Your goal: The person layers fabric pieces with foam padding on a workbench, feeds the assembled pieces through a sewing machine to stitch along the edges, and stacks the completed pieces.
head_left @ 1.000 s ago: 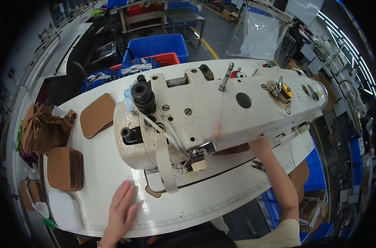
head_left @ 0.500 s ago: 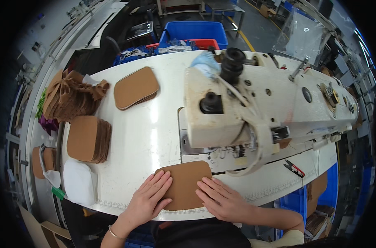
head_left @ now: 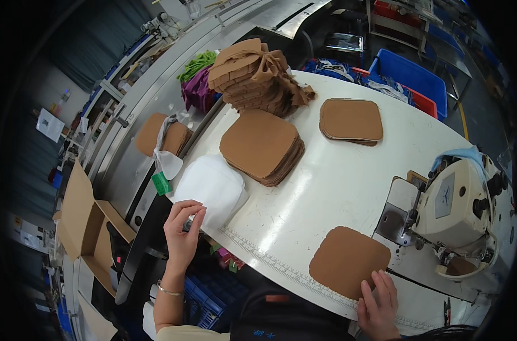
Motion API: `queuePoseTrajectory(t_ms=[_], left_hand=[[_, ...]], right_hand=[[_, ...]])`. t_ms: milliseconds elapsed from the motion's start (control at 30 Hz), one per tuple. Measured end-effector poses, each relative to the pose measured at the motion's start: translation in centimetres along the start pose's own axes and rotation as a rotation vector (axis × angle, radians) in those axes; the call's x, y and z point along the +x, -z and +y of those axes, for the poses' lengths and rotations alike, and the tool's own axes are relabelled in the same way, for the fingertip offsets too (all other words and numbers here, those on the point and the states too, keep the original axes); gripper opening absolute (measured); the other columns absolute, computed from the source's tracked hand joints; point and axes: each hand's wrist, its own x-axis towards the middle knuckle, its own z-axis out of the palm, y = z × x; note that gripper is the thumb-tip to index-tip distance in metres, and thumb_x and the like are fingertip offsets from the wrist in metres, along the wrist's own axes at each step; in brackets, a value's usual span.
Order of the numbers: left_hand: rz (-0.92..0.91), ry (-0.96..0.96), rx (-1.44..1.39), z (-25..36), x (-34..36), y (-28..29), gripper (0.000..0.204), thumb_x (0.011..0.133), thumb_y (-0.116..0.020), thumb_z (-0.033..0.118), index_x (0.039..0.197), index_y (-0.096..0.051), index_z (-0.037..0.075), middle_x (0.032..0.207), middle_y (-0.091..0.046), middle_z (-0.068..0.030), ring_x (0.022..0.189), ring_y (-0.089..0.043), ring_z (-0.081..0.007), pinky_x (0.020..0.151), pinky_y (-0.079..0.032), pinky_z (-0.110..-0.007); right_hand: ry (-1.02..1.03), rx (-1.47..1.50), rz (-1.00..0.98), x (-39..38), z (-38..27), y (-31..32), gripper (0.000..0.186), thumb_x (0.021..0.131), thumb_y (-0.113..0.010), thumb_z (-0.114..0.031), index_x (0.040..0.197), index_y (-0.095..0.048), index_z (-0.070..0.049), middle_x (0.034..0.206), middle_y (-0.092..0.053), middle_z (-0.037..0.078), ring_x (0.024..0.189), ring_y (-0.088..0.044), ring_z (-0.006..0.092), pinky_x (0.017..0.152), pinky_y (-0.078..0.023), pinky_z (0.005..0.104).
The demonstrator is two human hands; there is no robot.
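A brown fabric panel [head_left: 349, 258] with rounded corners lies flat on the white table, beside the sewing machine. My right hand [head_left: 379, 307] rests its outstretched fingers on the panel's near right corner. To the left, my left hand [head_left: 181, 233] is at the near edge of a white stack of thin sheets [head_left: 210, 184]. Its thumb and fingers meet in a pinch over that edge; whether a sheet is caught between them is hidden. Behind the white stack stands a thick stack of brown panels [head_left: 261, 142].
The sewing machine [head_left: 454, 193] stands at the right, with small snips [head_left: 447, 311] near it. A low brown stack [head_left: 351, 120] and a ruffled brown pile [head_left: 252, 77] lie farther back. A tied brown bundle [head_left: 164, 136] and an open cardboard box [head_left: 90, 221] are at left.
My left hand has left the brown panel and moved left to the white stack. My right hand stays on the panel, now at its near right corner. The view has turned left.
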Motion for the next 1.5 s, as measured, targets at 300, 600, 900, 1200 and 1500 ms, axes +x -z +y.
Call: queuePoseTrajectory(t_ms=[300,600,900,1200,1500], left_hand=[[-0.126,-0.355,0.383,-0.8,-0.9,-0.9,0.033,0.074,-0.074,0.004,0.106,-0.065,0.005,0.109,-0.066,-0.0097,0.096,-0.064,-0.0291,0.082,-0.053,-0.036],[-0.185,0.246,-0.275,-1.8,0.3,-0.1,0.016,0.084,-0.068,0.002,0.099,-0.072,-0.002,0.101,-0.072,-0.012,0.093,-0.067,-0.0147,0.088,-0.05,-0.027],[-0.304,0.305,-0.327,-2.9,1.0,1.4,0.019,0.094,-0.059,0.009,0.103,-0.068,-0.006,0.096,-0.069,-0.0072,0.088,-0.059,-0.0087,0.082,-0.046,-0.023],[0.218,-0.725,0.102,6.6,-0.3,-3.4,0.014,0.087,-0.052,-0.005,0.1,-0.059,-0.002,0.078,-0.058,-0.0103,0.066,-0.055,-0.0206,0.058,-0.045,-0.031],[-0.454,-0.822,-0.48,13.4,-6.7,-10.1,0.046,0.076,-0.077,0.024,0.111,-0.063,-0.002,0.105,-0.064,-0.0124,0.098,-0.058,-0.0298,0.087,-0.045,-0.042]], right_hand=[[-0.051,-0.036,0.008,-0.3,0.0,-0.1,0.039,0.087,-0.061,-0.007,0.125,-0.056,-0.002,0.136,-0.046,0.021,0.128,-0.044,0.0398,0.105,-0.039,0.0476],[-0.036,-0.039,0.009,-0.3,0.0,0.3,0.04,0.086,-0.06,-0.006,0.125,-0.054,-0.001,0.137,-0.045,0.022,0.128,-0.043,0.0405,0.106,-0.038,0.0479],[0.002,-0.035,0.025,-0.5,0.2,0.0,0.041,0.073,-0.062,0.002,0.114,-0.061,0.004,0.127,-0.052,0.023,0.12,-0.05,0.0429,0.098,-0.045,0.0503],[-0.295,0.876,0.054,2.0,-2.0,0.4,0.048,0.087,-0.059,-0.005,0.132,-0.047,0.003,0.131,-0.051,0.024,0.122,-0.051,0.0342,0.102,-0.043,0.0464],[-0.951,1.74,0.197,1.6,-3.3,-0.9,0.032,0.096,-0.057,-0.013,0.123,-0.054,0.003,0.116,-0.062,0.009,0.101,-0.06,0.0139,0.089,-0.05,0.0326]])
